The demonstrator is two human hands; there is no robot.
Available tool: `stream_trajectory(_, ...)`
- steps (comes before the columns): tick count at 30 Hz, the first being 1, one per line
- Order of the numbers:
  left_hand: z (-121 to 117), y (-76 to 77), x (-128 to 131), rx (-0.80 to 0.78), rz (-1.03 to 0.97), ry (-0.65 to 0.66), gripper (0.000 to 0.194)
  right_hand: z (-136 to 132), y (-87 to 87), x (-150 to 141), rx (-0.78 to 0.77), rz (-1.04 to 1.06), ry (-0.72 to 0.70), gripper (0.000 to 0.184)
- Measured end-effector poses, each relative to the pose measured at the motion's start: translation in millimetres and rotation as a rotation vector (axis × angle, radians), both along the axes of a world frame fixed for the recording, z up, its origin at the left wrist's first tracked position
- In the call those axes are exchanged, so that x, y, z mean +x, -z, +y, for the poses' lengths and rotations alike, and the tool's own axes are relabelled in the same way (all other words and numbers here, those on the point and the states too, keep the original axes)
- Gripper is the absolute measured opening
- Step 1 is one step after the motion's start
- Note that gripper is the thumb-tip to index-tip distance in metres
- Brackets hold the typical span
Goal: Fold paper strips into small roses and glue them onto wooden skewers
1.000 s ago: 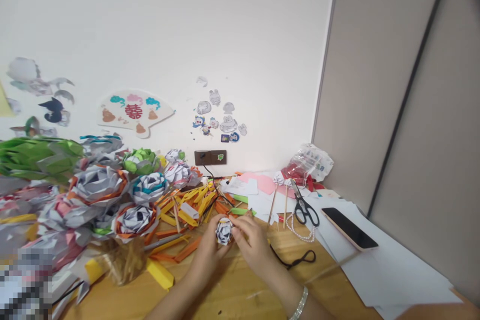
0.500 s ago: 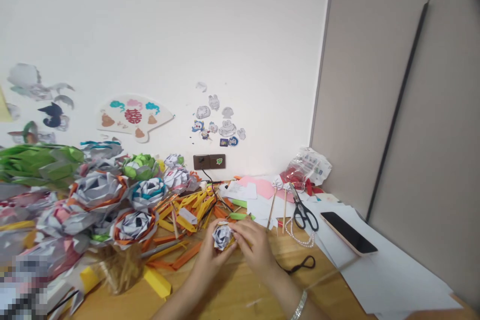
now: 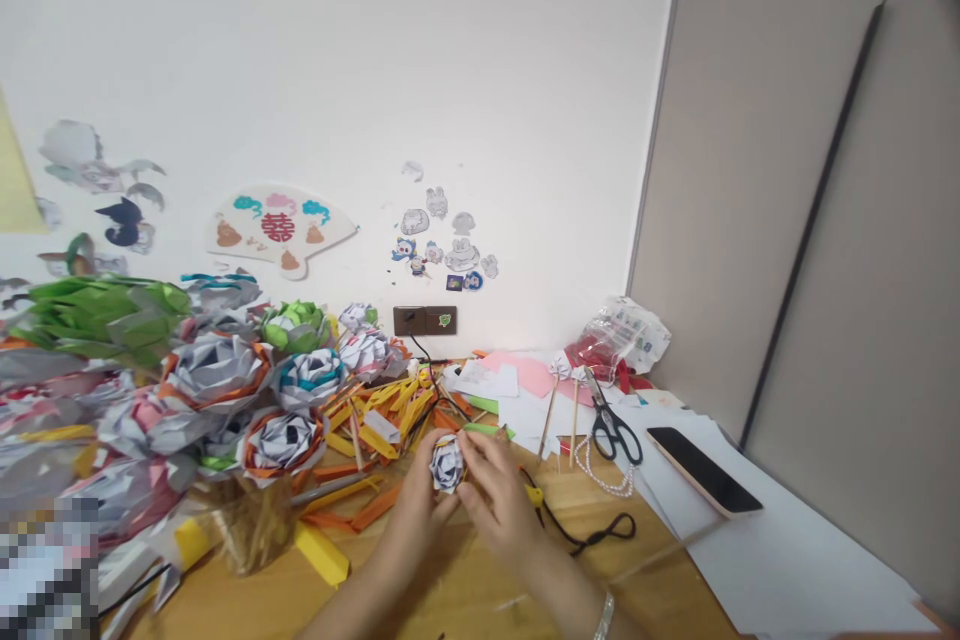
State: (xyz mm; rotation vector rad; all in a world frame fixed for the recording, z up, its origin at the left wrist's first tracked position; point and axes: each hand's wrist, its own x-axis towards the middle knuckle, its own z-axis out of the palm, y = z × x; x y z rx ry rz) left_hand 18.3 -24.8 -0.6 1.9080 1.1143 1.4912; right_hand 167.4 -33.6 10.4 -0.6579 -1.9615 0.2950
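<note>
Between my two hands sits a small white paper rose (image 3: 447,464) with dark edges on its petals, facing up toward me. My left hand (image 3: 418,485) is curled around its left side and underside. On the other side, my right hand (image 3: 495,488) has its fingertips against the rose's right edge, thumb near the bottom. The part of the rose under the palms is hidden. Just right of that hand, a black cord (image 3: 577,538) with a loop lies on the wooden table (image 3: 450,585).
Many paper flowers (image 3: 217,370) crowd the left side, some in a clear container (image 3: 247,530). Yellow and orange paper strips (image 3: 397,405) lie behind my hands. To the right are scissors (image 3: 616,435), a pearl string (image 3: 607,487), sticks (image 3: 574,420), a phone (image 3: 705,470) and white sheets (image 3: 795,560).
The view has swung slightly left. My right fingers have shifted on the paper rose and spread a little more, and more of the black cord shows beside that hand.
</note>
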Motion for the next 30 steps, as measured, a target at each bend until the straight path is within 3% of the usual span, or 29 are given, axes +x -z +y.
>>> stream_trajectory(2, 1.4, 1.8, -1.5, -0.003, -0.016, 0.008, 0.049, -0.3, -0.8, 0.5, 0.020, -0.048, 0.007, 0.049)
stream_trajectory(5, 6.1, 2.5, -1.2, -0.018, -0.080, -0.043, 0.049, 1.7, -1.5, 2.9, -0.068, -0.014, 0.035, 0.050)
stream_trajectory(8, 10.7, 1.6, 2.1, -0.011, -0.184, -0.140, 0.050, 9.7, 3.7, 2.6, -0.261, 0.205, 0.060, 0.046)
stream_trajectory(10, 11.8, 2.2, 4.9, -0.027, -0.255, -0.159, 0.055, 16.9, 9.4, -0.6, -0.442, 0.362, -0.004, 0.045)
stream_trajectory(14, 8.3, 8.4, 10.9, -0.151, -0.368, -0.012, 0.063, 28.5, 15.0, -6.6, -0.677, 0.598, -0.155, 0.045)
stream_trajectory(20, 0.9, 7.8, 9.5, -0.180, -0.299, 0.261, 0.044, 35.4, 5.6, 5.9, -0.715, 0.740, -0.079, 0.039)
stream_trajectory(26, 4.9, -9.1, 0.8, -0.304, -0.243, 0.173, 0.039, 29.6, -0.9, 12.1, -0.644, 0.487, -0.112, 0.032)
stream_trajectory(30, 8.2, -11.1, 0.6, -0.348, -0.215, 0.222, 0.035, 27.8, 1.4, 10.1, -0.496, 0.327, -0.032, 0.017)
